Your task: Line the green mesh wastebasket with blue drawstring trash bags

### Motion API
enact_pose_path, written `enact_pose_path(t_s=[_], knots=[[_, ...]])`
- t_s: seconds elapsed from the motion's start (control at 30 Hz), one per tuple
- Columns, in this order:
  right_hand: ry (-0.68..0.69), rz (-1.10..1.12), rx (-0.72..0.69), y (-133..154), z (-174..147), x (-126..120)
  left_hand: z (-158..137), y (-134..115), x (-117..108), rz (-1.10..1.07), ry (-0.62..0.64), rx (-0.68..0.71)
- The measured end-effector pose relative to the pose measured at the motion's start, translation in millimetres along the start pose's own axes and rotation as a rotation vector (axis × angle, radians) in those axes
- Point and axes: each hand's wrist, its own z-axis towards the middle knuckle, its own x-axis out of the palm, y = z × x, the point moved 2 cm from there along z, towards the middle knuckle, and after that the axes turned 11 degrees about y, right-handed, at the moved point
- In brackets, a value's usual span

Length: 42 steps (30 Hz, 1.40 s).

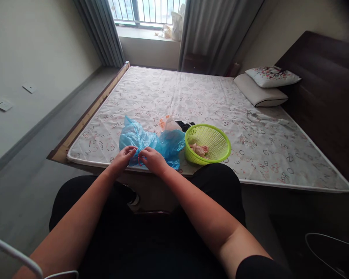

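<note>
At the near edge of the mattress lies a crumpled, translucent blue plastic bag (170, 142). My left hand (123, 158) pinches at the bag's gathered part, fingers closed. Just beside it, my right hand (153, 159) is closed on the same gathered part. A thin red string (140, 160) shows between the two hands; which fingers hold it I cannot tell. To the right of the bag stands a lime-green plastic basket (221, 135), tilted toward me, with a pinkish cloth (200, 150) in it.
Behind the bag lie a clear bag with orange print (170, 123) and a black item (184, 125). The letter-printed mattress (151, 87) rests on a wooden bed frame (90, 114). Two pillows (261, 91) are at the headboard (322, 73). White cables (322, 234) hang near me.
</note>
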Motion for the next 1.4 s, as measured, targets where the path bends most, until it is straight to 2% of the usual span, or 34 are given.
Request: enact_pose_path(t_s=[0.1, 0.2, 0.3, 0.47, 0.57, 0.77, 0.87, 1.2, 1.3, 1.4], knots=[[0.000, 0.003, 0.030, 1.3, 0.3, -5.2, 2.4, 6.0, -3.0, 0.108, 0.003, -0.014], [0.032, -0.004, 0.046, -2.1, 0.9, -10.9, 4.1, 9.8, -6.4, 0.126, -0.015, 0.015], [0.033, -0.031, 0.067, -10.6, 1.1, -18.0, 7.1, 13.1, -14.0, 0.111, -0.116, 0.029], [-0.080, -0.070, 0.236, -29.5, -2.6, -37.0, 11.4, 14.7, -30.4, 0.085, -0.327, 0.061], [-0.138, -0.084, 0.295, -37.5, -6.1, -48.0, 12.2, 12.5, -36.2, 0.113, -0.372, 0.105], [-0.094, -0.113, 0.373, -46.5, -9.7, -56.2, 10.4, 7.2, -41.5, 0.262, -0.443, 0.170], [-0.113, -0.089, 0.370, -45.7, -9.7, -56.7, 10.7, 7.4, -41.6, 0.253, -0.426, 0.142], [-0.090, -0.016, 0.206, -33.9, -6.0, -42.7, 13.0, 12.5, -34.1, 0.317, -0.345, 0.097], [-0.068, 0.043, 0.132, -27.6, -5.5, -39.1, 11.7, 9.6, -26.7, 0.285, -0.274, 0.097], [0.025, 0.067, 0.102, -20.4, -4.8, -32.1, 9.3, 5.9, -17.7, 0.224, -0.182, 0.098]])
